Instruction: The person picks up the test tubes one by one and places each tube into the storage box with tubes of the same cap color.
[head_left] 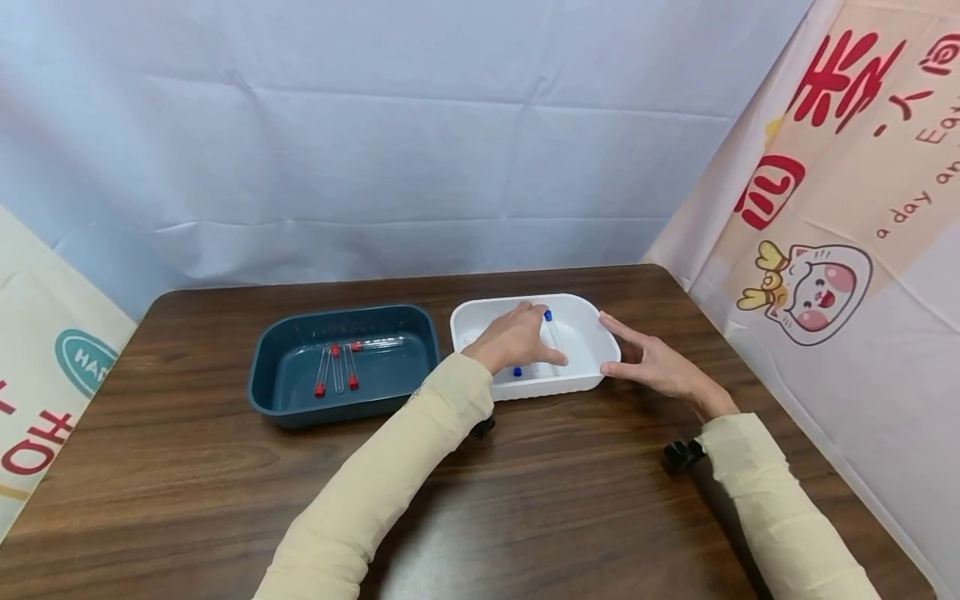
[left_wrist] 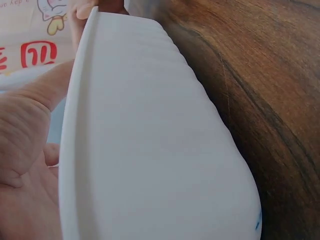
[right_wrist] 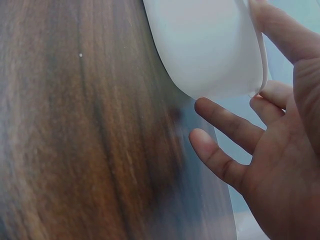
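My left hand (head_left: 513, 337) reaches down into a white tray (head_left: 581, 342), knuckles up, its fingertips hidden. A clear tube with a blue cap (head_left: 552, 333) lies by its thumb. A second blue cap (head_left: 517, 372) shows under the wrist. I cannot tell whether this hand holds a tube. My right hand (head_left: 648, 360) rests against the tray's right end with straight fingers. The left wrist view shows the tray's outer wall (left_wrist: 150, 140) beside my left palm (left_wrist: 25, 150). In the right wrist view my right hand (right_wrist: 270, 165) is spread at the tray's corner (right_wrist: 205, 45).
A dark teal tray (head_left: 345, 412) sits left of the white one, holding several clear tubes with red caps (head_left: 337, 367). Both stand on a brown wooden table (head_left: 187, 467). Cloth sheets hang behind and at both sides.
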